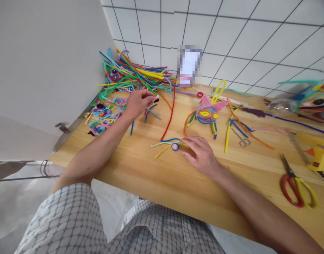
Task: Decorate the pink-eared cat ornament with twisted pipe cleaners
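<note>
Take the pink-eared figure (207, 116) on the bench (140, 165) as your landmark. Your left arm stretches up and across the bench, elbow bent outward, so that your left hand (140, 103) sits well to the figure's left, palm down and wrist slightly arched. Its thumb and fingertips pinch a small black-and-pink piece (157, 99), partly hidden by your fingers. Your right forearm slants in from the lower right and lies low over the bench, bringing your right hand (200, 155) just nearer to you than the figure. That hand is loosely spread, with the thumb apart from the forefinger and the fingers gently curved; its fingertips are at the ends of the blue, pale green and yellow stems (162, 151). Whether they press on these, you cannot tell. The blue-rimmed disc (175, 147) lies among those stems, nearer to you and left of the figure. The heaped stems (151, 74) are farther away, left of the figure, and the red-and-yellow scissors (296, 190) lie to its right, nearer to you.
</note>
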